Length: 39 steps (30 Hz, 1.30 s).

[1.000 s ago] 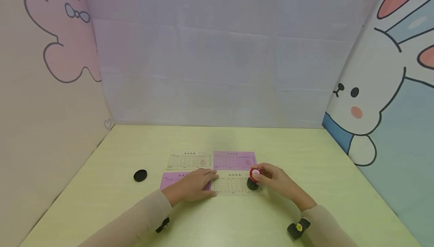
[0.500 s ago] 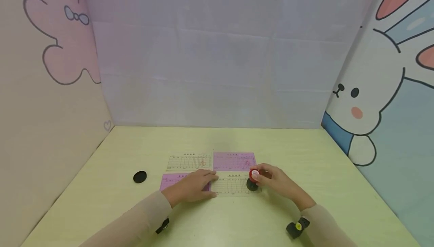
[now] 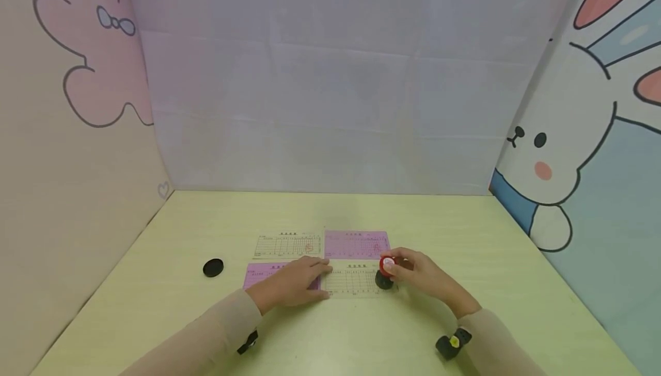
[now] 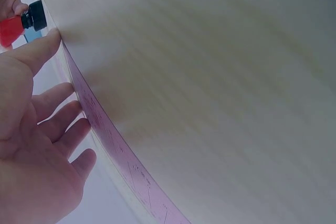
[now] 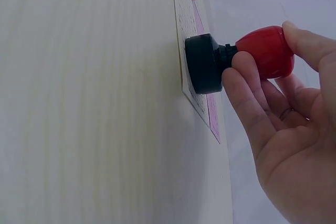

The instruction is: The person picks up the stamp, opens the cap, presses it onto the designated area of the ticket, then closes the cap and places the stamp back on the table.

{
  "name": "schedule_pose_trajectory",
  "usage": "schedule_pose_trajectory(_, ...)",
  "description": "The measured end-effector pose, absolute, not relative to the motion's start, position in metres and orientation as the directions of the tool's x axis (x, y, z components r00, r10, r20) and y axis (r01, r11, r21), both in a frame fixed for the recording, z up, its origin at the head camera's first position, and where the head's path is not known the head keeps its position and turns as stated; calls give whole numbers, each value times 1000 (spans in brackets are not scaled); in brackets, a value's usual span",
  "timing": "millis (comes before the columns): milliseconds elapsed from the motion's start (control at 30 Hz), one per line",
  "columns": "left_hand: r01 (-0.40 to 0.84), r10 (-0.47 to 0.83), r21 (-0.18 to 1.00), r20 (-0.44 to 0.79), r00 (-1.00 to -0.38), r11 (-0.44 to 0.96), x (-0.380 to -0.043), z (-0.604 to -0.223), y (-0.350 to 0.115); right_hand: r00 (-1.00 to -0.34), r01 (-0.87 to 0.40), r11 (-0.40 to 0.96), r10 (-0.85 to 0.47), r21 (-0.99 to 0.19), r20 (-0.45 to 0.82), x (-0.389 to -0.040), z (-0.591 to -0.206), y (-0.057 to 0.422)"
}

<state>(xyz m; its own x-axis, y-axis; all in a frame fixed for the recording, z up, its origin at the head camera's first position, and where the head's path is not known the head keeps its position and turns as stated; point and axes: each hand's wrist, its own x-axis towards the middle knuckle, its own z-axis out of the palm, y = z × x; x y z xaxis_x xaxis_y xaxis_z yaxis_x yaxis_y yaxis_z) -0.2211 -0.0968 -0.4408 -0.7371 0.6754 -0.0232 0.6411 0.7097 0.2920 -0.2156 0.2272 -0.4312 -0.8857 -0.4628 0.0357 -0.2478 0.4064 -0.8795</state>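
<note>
My right hand [image 3: 420,275] grips the red handle of a round stamp [image 5: 265,51]. The stamp's black base [image 5: 202,64] stands on the right end of the front white printed form [image 3: 351,283]. My left hand [image 3: 291,281], fingers spread and fairly straight, rests across the front purple form [image 3: 260,272] and touches the left side of that white form. In the left wrist view, the thumb and fingertips of the left hand [image 4: 42,129] meet the paper. Whatever mark lies under the stamp is hidden.
Behind lie another white form [image 3: 286,245] and another purple form [image 3: 356,244], each bearing a red mark at its right. A round black cap [image 3: 213,267] lies on the table [image 3: 155,307] to the left. Cloth walls [image 3: 330,106] enclose the back and sides.
</note>
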Motion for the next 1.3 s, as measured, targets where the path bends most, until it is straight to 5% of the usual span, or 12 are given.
schedule_pose_trajectory(1300,645,676,294,-7,-737,706,-220,-441,-98,-890,-220,449,-456,-866,-10,-217,-424,228)
